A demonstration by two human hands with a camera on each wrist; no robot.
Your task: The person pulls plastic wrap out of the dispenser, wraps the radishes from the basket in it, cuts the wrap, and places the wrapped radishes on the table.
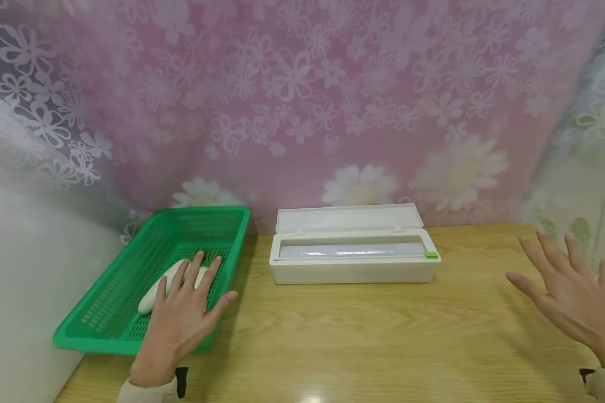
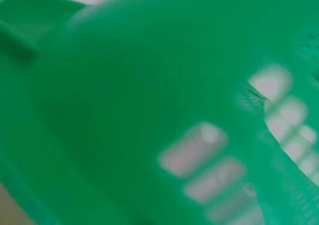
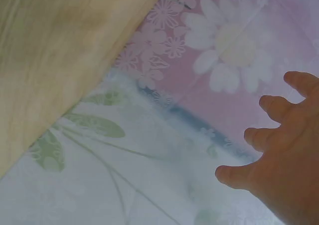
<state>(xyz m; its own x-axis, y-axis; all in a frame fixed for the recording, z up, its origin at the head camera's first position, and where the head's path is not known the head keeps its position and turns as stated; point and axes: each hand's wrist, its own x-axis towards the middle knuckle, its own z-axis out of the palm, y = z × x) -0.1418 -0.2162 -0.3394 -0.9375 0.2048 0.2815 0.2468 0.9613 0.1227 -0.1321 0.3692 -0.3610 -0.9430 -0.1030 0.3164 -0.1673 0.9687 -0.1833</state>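
Nearest, between 7 and 8 o'clock, the left hand (image 1: 178, 319) hovers over a green basket (image 1: 91, 343), its grip apart, fingers spread and clamped on nothing; whether the fingertips touch what lies below, I cannot tell. Between 3 and 4 o'clock, the right hand (image 1: 575, 299) hangs well apart from the basket, its grip likewise apart. The basket stands on the wooden surface (image 1: 363, 336) at 8 o'clock and holds a white vegetable (image 1: 152, 295), perhaps a radish, partly covered by the left fingers, with a second pale piece (image 1: 201, 275) showing between them. The step in hand looks like reaching in; picking one up would call for curling those fingers round it. Farther off, between 4 and 5 o'clock, a white box (image 1: 353, 273) holds a shiny roll (image 1: 353, 251), its lid (image 1: 349, 219) raised and a green slider (image 1: 431, 254) at its 3 o'clock end. Behind, at 12 o'clock, is a pink flowered backdrop (image 1: 302, 129). No brand, label or writing can be read.
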